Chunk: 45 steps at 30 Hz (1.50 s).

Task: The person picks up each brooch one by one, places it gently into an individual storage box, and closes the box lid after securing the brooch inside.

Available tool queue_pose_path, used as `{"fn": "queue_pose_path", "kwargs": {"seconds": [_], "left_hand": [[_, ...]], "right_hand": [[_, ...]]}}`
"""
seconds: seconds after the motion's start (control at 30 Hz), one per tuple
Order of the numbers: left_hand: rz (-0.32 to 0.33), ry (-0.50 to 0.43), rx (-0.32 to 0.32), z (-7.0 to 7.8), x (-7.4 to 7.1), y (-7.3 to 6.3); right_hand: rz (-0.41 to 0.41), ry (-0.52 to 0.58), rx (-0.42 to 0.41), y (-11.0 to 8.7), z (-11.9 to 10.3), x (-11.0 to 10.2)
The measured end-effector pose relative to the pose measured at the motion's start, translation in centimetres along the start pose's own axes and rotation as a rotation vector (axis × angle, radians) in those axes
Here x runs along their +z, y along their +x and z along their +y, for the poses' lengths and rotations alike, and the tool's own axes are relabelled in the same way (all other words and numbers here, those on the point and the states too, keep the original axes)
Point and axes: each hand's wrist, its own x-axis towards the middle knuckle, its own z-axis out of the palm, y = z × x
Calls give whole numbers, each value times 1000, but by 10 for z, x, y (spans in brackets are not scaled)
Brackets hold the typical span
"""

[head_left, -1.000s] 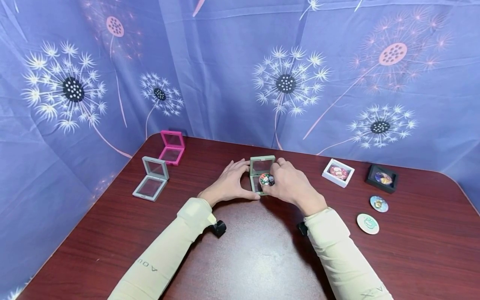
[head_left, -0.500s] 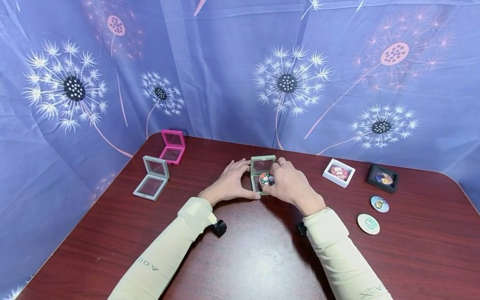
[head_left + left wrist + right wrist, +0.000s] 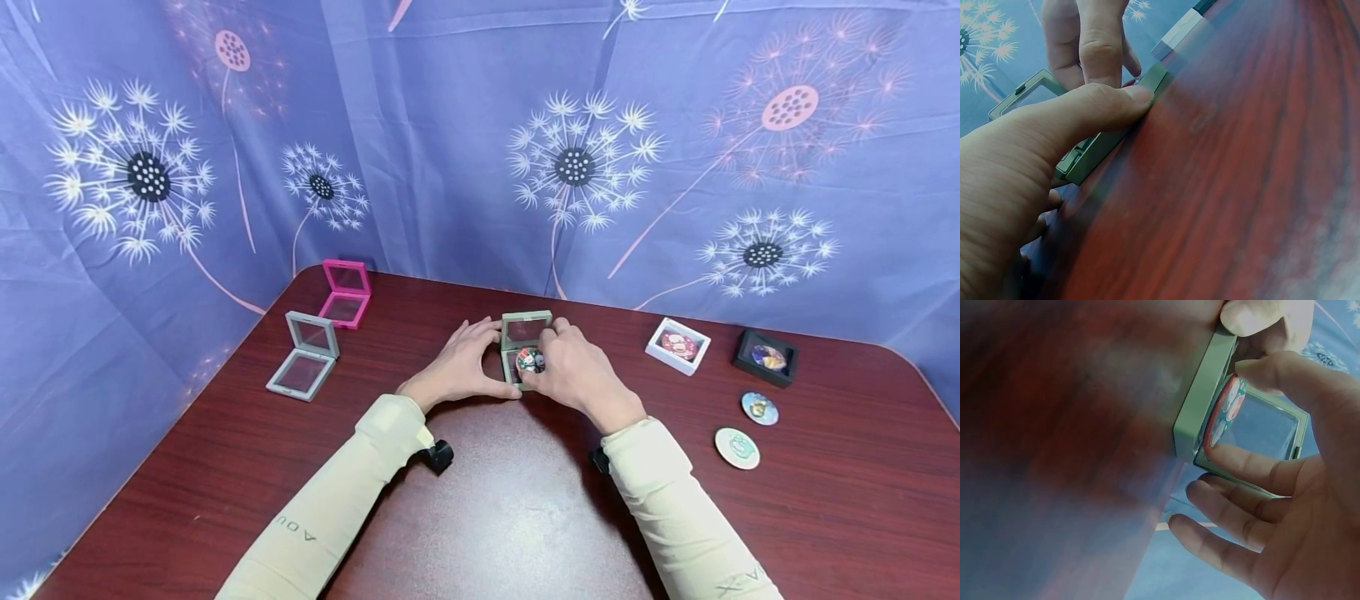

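Note:
A pale green square display case (image 3: 527, 316) stands on the table with its clear-windowed lid raised. My left hand (image 3: 461, 367) holds it from the left, thumb along the front edge (image 3: 1161, 80) and fingers toward the lid side. Between thumb and forefinger, my right hand (image 3: 581, 371) pinches a round button badge (image 3: 528, 360) with a red, green and white picture. In the right wrist view the badge (image 3: 1225, 412) sits tilted over the case's base, its lower side near or against the window; contact is hard to tell. The other right fingers extend past the case.
To the left stand an open grey case (image 3: 302, 358) and an open pink case (image 3: 347, 293). At right are a white case (image 3: 677, 346) and a black case (image 3: 765, 357), each with a badge inside. Two loose badges, blue (image 3: 759, 408) and cream (image 3: 737, 448), lie before them.
My right hand has shifted slightly left, and the badge has moved left and a little down over the case's base. My left hand and the case stay put.

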Motion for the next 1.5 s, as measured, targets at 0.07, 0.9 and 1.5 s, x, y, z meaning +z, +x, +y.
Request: {"fn": "queue_pose_path", "kwargs": {"seconds": [0.07,0.9,1.5], "left_hand": [[1,2,0,0,0,0],[2,-5,-12,-1,1,0],[4,7,-9,0,1,0]], "right_hand": [[-5,-6,3,0,0,0],[-28,-17,13,2,-3,4],[-30,-14,28,2,-4,6]]}}
